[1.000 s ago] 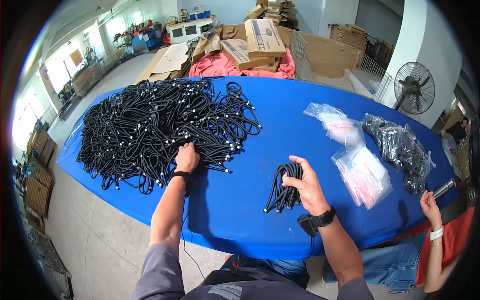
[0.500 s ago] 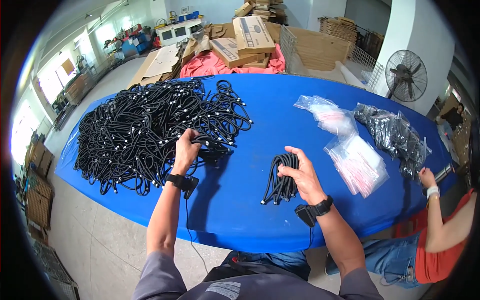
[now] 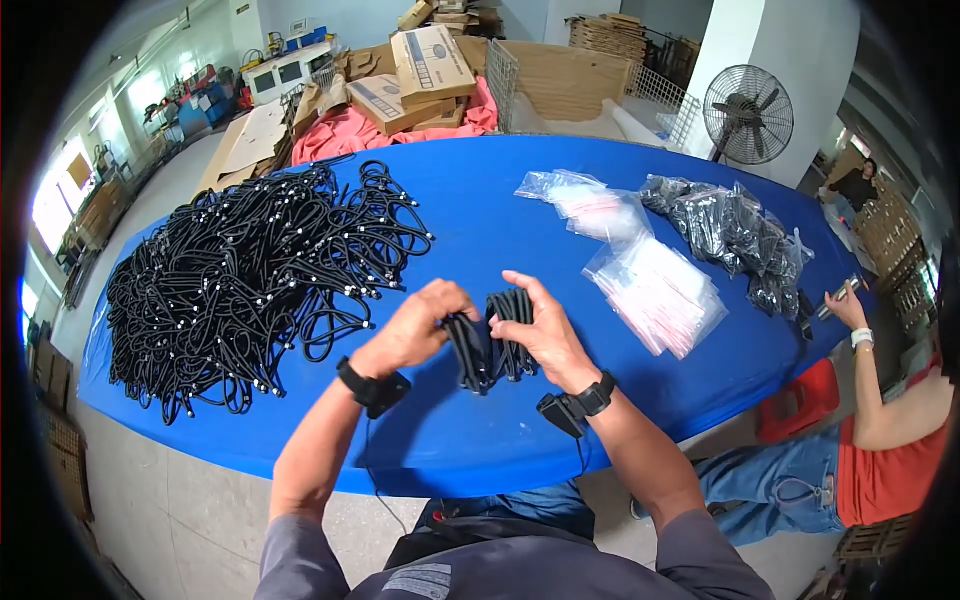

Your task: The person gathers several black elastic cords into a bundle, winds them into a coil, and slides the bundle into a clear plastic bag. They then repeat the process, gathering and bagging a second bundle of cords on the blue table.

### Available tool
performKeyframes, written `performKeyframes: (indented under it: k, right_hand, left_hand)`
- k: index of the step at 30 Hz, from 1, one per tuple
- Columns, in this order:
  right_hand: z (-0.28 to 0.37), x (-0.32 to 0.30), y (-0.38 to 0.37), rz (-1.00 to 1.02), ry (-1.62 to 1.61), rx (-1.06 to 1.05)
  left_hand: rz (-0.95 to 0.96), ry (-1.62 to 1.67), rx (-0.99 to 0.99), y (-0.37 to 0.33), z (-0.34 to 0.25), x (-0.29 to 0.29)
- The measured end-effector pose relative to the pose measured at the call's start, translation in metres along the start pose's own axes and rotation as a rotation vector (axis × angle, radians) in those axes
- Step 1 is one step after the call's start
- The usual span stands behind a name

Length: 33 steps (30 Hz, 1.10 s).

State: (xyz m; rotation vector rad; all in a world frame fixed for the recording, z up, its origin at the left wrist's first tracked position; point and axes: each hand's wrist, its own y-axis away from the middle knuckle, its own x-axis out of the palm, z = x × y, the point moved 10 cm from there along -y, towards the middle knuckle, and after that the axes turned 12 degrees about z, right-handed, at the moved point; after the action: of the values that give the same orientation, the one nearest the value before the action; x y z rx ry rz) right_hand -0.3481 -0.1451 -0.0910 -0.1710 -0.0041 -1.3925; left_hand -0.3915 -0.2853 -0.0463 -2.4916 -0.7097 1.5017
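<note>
A: Largest item?
B: Blue surface point(image 3: 480, 230), w/ a big heap of black cords point(image 3: 250, 280) spread over its left half. Right half: clear bags point(image 3: 650, 285) in a loose stack, bagged cords point(image 3: 735, 230) beyond them.

A: Smaller?
B: A coiled cord bundle point(image 3: 490, 340) is held over the surface's near-centre, between both hands. Left hand point(image 3: 415, 330) is curled shut on the bundle's left part; right hand point(image 3: 540, 330) is wrapped round its right part, fingers point(image 3: 525, 290) arched over the top.

A: Risk?
B: Loops could likely spring loose if either grip is eased, since the coil is stiff and nothing is seen tying it; a loose end may snag the heap nearby.

A: Others present?
B: A co-worker's hand point(image 3: 850, 305) is seen at the right edge.
</note>
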Motion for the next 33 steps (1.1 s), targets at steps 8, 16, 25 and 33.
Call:
performKeyframes:
  k: [8,16,25,33]
  right_hand:
    - [-0.005,0.005,0.008,0.039,0.010,0.020]
    - [-0.001,0.012,0.011,0.095,0.015,-0.035]
    - [-0.010,0.007,0.020,0.073,-0.112,0.012]
    - [-0.008,0.004,0.016,-0.006,-0.063,-0.027]
  left_hand:
    - [-0.071,0.202,-0.244,-0.007,0.012,0.028]
    - [-0.202,0.108,-0.166,-0.001,0.011,0.021]
    - [-0.305,0.095,-0.094,0.011,0.008,0.016]
    - [-0.340,0.098,-0.117,0.013,0.003,0.020]
